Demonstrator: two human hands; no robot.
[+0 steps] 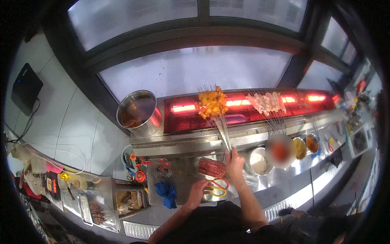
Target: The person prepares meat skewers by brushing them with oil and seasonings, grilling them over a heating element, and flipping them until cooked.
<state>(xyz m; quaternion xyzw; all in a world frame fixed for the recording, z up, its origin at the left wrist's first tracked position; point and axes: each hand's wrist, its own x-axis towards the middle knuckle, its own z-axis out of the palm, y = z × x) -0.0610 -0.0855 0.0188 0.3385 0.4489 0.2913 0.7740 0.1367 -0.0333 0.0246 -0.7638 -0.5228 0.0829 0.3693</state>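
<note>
My right hand [235,164] grips the handle ends of a bundle of metal skewers [223,131]. Orange-coated meat pieces [212,103] on their far ends lie over the glowing red grill [182,119]. My left hand [199,192] is beside a pair of scissors with red and yellow handles [220,195], its fingers partly curled; whether it holds them is unclear. Just beyond it, raw red meat [212,167] on skewers lies on the steel counter. Another group of skewers with pale meat [266,103] rests over the grill to the right.
A steel pot of dark liquid [138,111] stands left of the grill. Bowls of white [259,162], yellowish [300,148] and brown seasoning [312,143] line the counter at right. A blue cloth [166,193] and red-handled valves [140,176] are at left. Part of another person shows at lower right.
</note>
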